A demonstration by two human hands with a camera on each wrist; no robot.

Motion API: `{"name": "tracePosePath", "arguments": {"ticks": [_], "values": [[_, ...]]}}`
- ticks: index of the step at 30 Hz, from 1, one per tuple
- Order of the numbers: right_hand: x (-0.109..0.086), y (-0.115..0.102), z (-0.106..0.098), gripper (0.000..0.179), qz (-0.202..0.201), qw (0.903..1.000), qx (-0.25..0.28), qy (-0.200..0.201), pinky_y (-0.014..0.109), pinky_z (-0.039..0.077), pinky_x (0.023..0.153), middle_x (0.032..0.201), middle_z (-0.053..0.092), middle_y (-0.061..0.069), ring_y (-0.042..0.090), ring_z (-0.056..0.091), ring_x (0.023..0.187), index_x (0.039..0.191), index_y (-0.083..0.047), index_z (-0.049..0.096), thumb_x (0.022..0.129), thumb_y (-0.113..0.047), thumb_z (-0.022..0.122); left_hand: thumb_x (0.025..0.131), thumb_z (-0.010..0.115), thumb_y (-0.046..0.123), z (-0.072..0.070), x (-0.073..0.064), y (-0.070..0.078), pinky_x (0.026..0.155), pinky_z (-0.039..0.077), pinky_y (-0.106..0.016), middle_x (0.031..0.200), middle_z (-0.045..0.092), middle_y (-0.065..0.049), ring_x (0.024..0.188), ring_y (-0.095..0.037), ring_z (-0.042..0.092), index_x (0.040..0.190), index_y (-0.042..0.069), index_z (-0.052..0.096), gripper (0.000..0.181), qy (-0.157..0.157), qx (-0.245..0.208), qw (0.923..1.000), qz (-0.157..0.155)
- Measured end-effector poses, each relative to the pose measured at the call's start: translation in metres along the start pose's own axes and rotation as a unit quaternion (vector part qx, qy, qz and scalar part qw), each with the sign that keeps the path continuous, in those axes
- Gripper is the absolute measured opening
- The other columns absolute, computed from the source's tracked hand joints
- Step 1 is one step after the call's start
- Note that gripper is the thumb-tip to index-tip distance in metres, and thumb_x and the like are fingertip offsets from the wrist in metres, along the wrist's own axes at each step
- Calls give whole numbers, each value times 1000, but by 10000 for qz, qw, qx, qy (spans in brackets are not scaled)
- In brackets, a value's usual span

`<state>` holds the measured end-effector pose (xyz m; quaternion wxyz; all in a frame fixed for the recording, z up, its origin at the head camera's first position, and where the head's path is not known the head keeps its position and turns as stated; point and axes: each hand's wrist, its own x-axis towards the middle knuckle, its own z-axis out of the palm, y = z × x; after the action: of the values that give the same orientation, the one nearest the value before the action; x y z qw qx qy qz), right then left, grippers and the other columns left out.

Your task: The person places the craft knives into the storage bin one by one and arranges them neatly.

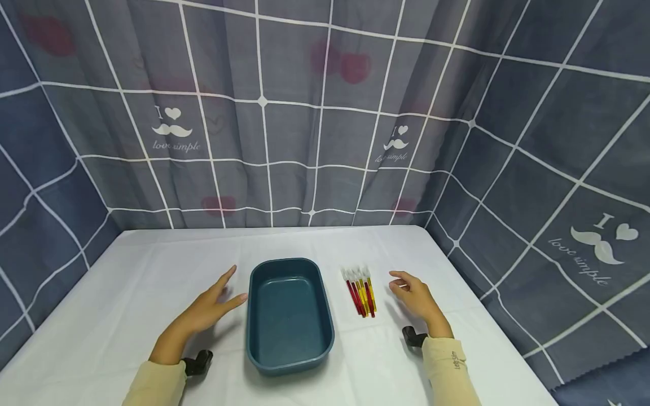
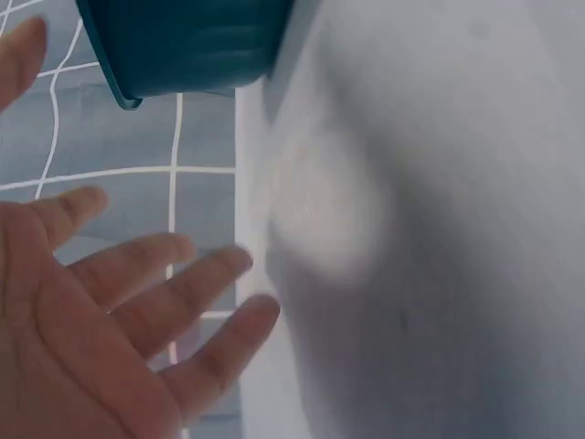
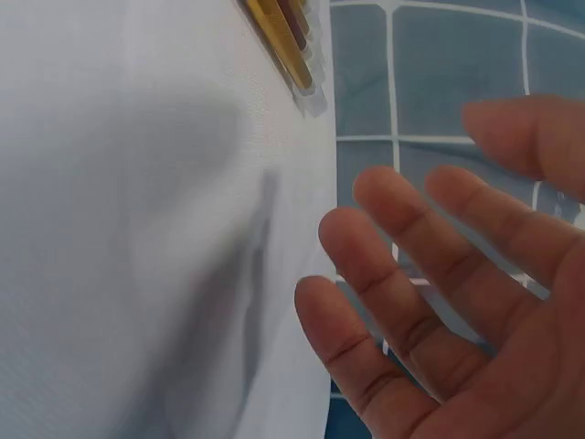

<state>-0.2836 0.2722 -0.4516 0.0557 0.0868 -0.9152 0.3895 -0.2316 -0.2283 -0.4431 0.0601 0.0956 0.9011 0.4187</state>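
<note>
L hand (image 1: pixel 207 309) is spread wide, thumb well away from the fingers, holding nothing; its thumb tip is just beside the L side of a dark teal, rounded-rectangular tray (image 1: pixel 289 321), apparently w/o touching. R hand (image 1: pixel 417 299) is also holding nothing, fingers loosely bent, thumb-to-index gap narrower than the L's in the head view. Btwn tray and R hand, a loose fan of slim red & gold sticks w/ clear, whitish ends (image 1: pixel 363 294) lies flat on the white cloth-covered counter (image 1: pixel 152 265), outside the tray; exact type n/a, too small to tell. Risks, my guess: sticks look slick & thin, so a pinch on one could roll or drag its neighbours b/c they lie so close together; a grab at the whole lot could drop the outer ones, esp. if the grip's off-centre. Cloth could ruck up if fingertips scrape it. Tray could slide if the L thumb bumps its rim, prob. light.
</note>
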Motion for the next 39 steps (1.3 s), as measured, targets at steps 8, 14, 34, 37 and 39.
{"name": "tracePosePath", "arguments": {"ticks": [8,14,34,37,39], "values": [[19,-1,-1,44,-240,9960,411,-758,44,59,85,119,74,26,37,73,104,144,10,60,108,-14,66,103,76,18,6,14,-6,114,39,-72,170,14,-42,153,-63,28,174,3,5,101,-657,-1807,9784,756],[34,-2,7,46,-154,9895,1009,-1026,43,61,83,120,72,31,41,74,97,145,16,56,107,-8,65,99,79,12,12,25,-14,117,36,-71,171,11,-42,155,-62,21,173,3,0,109,-946,-2437,9611,895],[88,-2,25,61,795,9716,1265,-1833,25,56,72,106,64,16,15,62,82,156,14,43,97,9,60,101,74,6,22,38,-30,107,48,-31,172,12,-36,157,-62,13,174,5,11,97,-960,-3248,9351,1046],[93,-4,26,65,914,9712,1080,-1919,23,53,70,102,64,14,13,59,78,158,13,42,96,9,61,102,74,7,24,39,-32,106,48,-29,173,13,-37,157,-62,14,174,5,10,96,-921,-3263,9348,1054],[95,-5,27,63,997,9722,873,-1932,23,51,68,100,64,12,12,58,75,157,12,44,97,6,64,102,74,7,25,39,-33,105,48,-28,173,12,-36,157,-61,14,174,5,9,97,-923,-3286,9339,1061]]}}
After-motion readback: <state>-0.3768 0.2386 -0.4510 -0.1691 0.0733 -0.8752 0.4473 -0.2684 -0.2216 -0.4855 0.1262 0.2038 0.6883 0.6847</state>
